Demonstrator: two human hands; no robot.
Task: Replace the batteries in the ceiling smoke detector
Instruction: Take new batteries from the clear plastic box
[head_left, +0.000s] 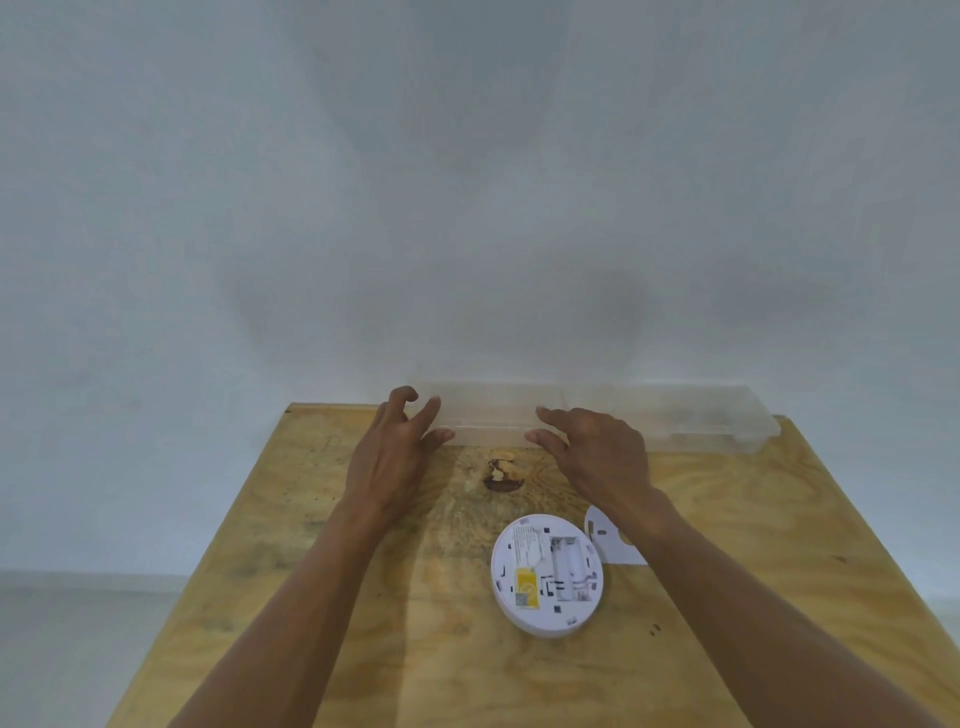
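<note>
Plain pale wall (467, 182) behind a plywood tabletop (363, 649), dark knot in the wood between the two hands. Clear plastic box (597, 415) lies long-ways along the far edge of the tabletop, against the wall. Left hand (392, 457) at the box's left end, fingers spread and curled, thumb tip touching the front edge; open, not gripping anything. Right hand (597, 457) just right of it, palm down, fingers spread, index and thumb tips at the box's front edge; also open, holding nothing. Box contents too blurred to tell. Smoke detector (548, 571) lies back-side up on the tabletop, nearer the person than the right hand, just left of the right forearm; battery bay exposed, yellow label on it. White mounting plate (602, 535) flat beside the detector, partly under the right wrist. Both forearms bare.
</note>
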